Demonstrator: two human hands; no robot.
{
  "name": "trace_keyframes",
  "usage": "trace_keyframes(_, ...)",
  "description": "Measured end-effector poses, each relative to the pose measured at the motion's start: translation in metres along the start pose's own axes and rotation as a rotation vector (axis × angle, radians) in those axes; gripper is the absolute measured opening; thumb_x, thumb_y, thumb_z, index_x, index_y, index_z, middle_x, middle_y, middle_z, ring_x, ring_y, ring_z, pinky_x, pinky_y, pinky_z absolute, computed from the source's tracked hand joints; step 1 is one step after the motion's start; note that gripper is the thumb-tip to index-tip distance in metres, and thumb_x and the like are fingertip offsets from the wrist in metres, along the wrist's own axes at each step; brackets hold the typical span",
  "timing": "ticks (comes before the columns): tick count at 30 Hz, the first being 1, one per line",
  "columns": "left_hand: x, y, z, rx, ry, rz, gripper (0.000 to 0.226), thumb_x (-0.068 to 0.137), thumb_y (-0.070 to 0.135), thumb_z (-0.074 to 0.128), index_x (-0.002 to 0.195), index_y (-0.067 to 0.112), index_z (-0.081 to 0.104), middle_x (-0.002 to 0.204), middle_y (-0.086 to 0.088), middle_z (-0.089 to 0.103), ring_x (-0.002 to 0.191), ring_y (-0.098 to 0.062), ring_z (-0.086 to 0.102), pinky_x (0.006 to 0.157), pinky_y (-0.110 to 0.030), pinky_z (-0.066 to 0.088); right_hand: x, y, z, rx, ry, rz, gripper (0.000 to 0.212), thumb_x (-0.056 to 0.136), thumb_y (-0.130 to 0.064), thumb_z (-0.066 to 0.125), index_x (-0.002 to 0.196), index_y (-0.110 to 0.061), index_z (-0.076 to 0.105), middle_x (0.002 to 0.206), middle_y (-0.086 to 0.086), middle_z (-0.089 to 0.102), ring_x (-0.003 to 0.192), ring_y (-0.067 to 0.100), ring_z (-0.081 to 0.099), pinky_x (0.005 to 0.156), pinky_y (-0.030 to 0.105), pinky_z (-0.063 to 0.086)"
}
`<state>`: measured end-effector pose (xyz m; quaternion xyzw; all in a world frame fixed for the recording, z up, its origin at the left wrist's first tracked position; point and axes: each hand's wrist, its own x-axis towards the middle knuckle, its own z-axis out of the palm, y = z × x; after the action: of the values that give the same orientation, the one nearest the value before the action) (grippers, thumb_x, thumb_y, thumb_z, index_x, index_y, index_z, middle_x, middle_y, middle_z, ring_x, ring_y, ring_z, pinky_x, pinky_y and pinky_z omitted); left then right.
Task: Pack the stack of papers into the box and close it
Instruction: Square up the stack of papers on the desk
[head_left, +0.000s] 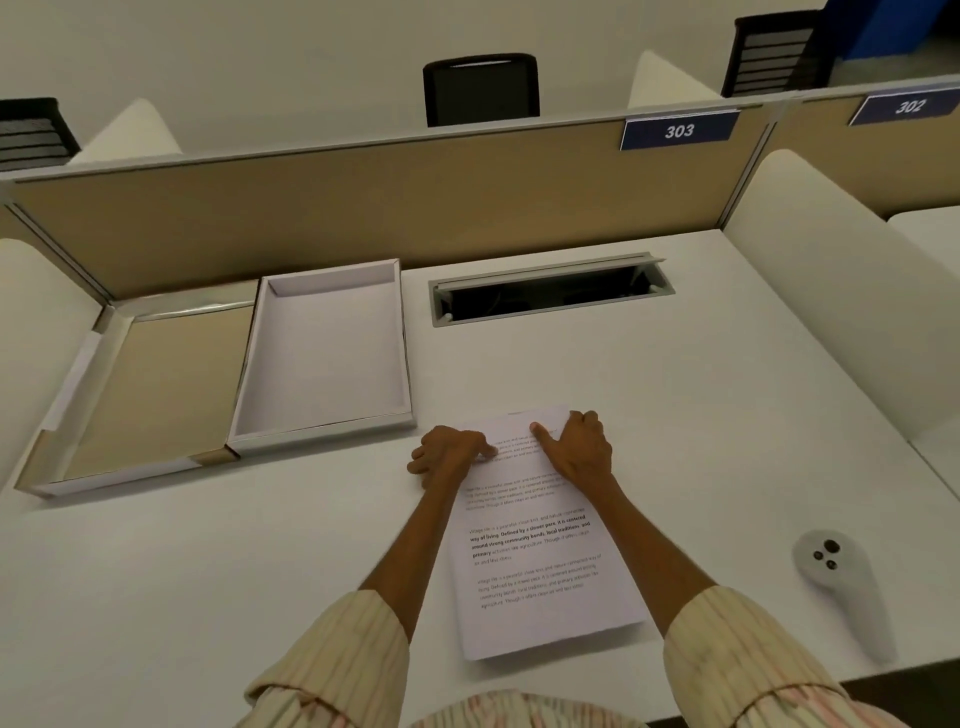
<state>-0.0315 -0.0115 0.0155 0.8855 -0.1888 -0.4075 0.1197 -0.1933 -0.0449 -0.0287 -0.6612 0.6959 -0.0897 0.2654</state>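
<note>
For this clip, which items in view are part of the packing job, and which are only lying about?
Part of the job:
- stack of papers, both hands at its far end: left hand, right hand
- open white box
- box lid, lying inside-up to the left of the box

Lying about:
- white handheld controller on the desk
- open cable slot
- number sign 303

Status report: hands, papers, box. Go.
Left hand, right hand gripping far end of white printed paper stack. Open white cardboard box empty. Path clear.
</note>
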Motion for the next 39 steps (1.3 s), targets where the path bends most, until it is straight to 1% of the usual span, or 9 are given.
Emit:
trace_keyframes(6, -0.004, 0.005, -0.003, -0.153, -0.015, -0.01, 0.097, 0.066, 0.021, 0.088, 0.138, -0.003, 0.027, 0.14, -0.021, 0.047, 0.131, -0.036, 0.046, 0.109, -0.048, 0.04, 0.006, -0.004, -0.005, 0.103, -0.035, 0.106, 0.084, 0.08, -0.061, 0.062, 0.134, 0.001, 0.046, 0.135, 0.021, 0.05, 0.126, 0.036, 0.048, 0.101, 0.044, 0.043)
trace_keyframes(11, 0.005, -0.014, -0.009, -0.191, -0.121, 0.12, 0.072, 0.061, 0.023, 0.09, 0.121, -0.003, 0.06, 0.123, -0.018, 0.065, 0.113, -0.033, 0.064, 0.1, -0.045, 0.052, 0.011, -0.004, -0.009, 0.149, -0.071, 0.163, 0.079, 0.075, -0.06, 0.069, 0.123, 0.001, 0.054, 0.128, 0.02, 0.058, 0.12, 0.036, 0.054, 0.101, 0.046, 0.046)
trace_keyframes(16, 0.002, -0.017, -0.016, -0.243, -0.272, 0.018, 0.08, 0.06, 0.022, 0.091, 0.127, 0.002, 0.053, 0.126, -0.015, 0.064, 0.112, -0.031, 0.065, 0.097, -0.042, 0.052, 0.01, -0.003, -0.009, 0.184, -0.085, 0.174, 0.08, 0.074, -0.059, 0.071, 0.127, -0.001, 0.053, 0.131, 0.019, 0.057, 0.123, 0.035, 0.053, 0.102, 0.047, 0.045)
trace_keyframes(22, -0.003, -0.028, -0.003, -0.494, -0.085, 0.117, 0.067, 0.05, 0.013, 0.094, 0.105, -0.005, 0.061, 0.113, -0.017, 0.069, 0.096, -0.03, 0.069, 0.085, -0.039, 0.059, 0.007, 0.003, -0.006, 0.241, -0.064, 0.143, 0.086, 0.075, -0.057, 0.071, 0.137, -0.002, 0.046, 0.139, 0.017, 0.051, 0.131, 0.034, 0.046, 0.108, 0.05, 0.039)
trace_keyframes(25, -0.003, -0.03, -0.003, -0.633, -0.129, 0.152, 0.067, 0.041, 0.012, 0.096, 0.098, -0.003, 0.065, 0.103, -0.016, 0.074, 0.083, -0.029, 0.073, 0.074, -0.039, 0.062, 0.007, 0.009, -0.004, 0.326, -0.028, 0.123, 0.086, 0.073, -0.056, 0.074, 0.136, -0.005, 0.047, 0.138, 0.013, 0.052, 0.133, 0.031, 0.042, 0.108, 0.05, 0.039)
trace_keyframes(28, -0.008, -0.027, -0.009, -0.758, -0.202, 0.206, 0.08, 0.033, 0.009, 0.097, 0.106, -0.003, 0.066, 0.1, -0.017, 0.075, 0.083, -0.034, 0.075, 0.071, -0.049, 0.062, 0.008, 0.019, -0.008, 0.619, -0.07, 0.123, 0.084, 0.068, -0.055, 0.079, 0.131, -0.009, 0.049, 0.131, 0.01, 0.057, 0.123, 0.028, 0.053, 0.102, 0.048, 0.047)
trace_keyframes(31, -0.018, -0.016, -0.024, -0.833, -0.227, 0.351, 0.076, 0.03, 0.009, 0.097, 0.099, 0.001, 0.068, 0.095, -0.015, 0.077, 0.076, -0.031, 0.076, 0.062, -0.042, 0.063, 0.012, 0.015, -0.029, 0.941, -0.161, 0.102, 0.079, 0.073, -0.047, 0.079, 0.131, -0.008, 0.044, 0.126, 0.011, 0.062, 0.103, 0.024, 0.067, 0.085, 0.039, 0.059)
trace_keyframes(35, -0.033, 0.011, -0.055, -0.869, -0.166, 0.595, 0.074, 0.044, 0.017, 0.096, 0.109, 0.004, 0.064, 0.099, -0.011, 0.075, 0.083, -0.029, 0.075, 0.064, -0.04, 0.063, 0.018, -0.015, -0.079, 0.987, -0.008, -0.171, 0.048, 0.081, -0.041, 0.073, 0.112, -0.007, 0.06, 0.099, 0.004, 0.072, 0.079, 0.024, 0.073, 0.058, 0.023, 0.058)
trace_keyframes(39, -0.045, 0.04, -0.08, -0.901, -0.099, 0.832, 0.069, 0.056, 0.019, 0.092, 0.115, 0.007, 0.059, 0.1, -0.011, 0.073, 0.079, -0.025, 0.075, 0.064, -0.034, 0.063, 0.017, -0.047, -0.125, 1.041, 0.118, -0.365, 0.032, 0.082, -0.044, 0.07, 0.104, -0.024, 0.061, 0.084, -0.009, 0.074, 0.072, 0.015, 0.075, 0.056, 0.021, 0.057)
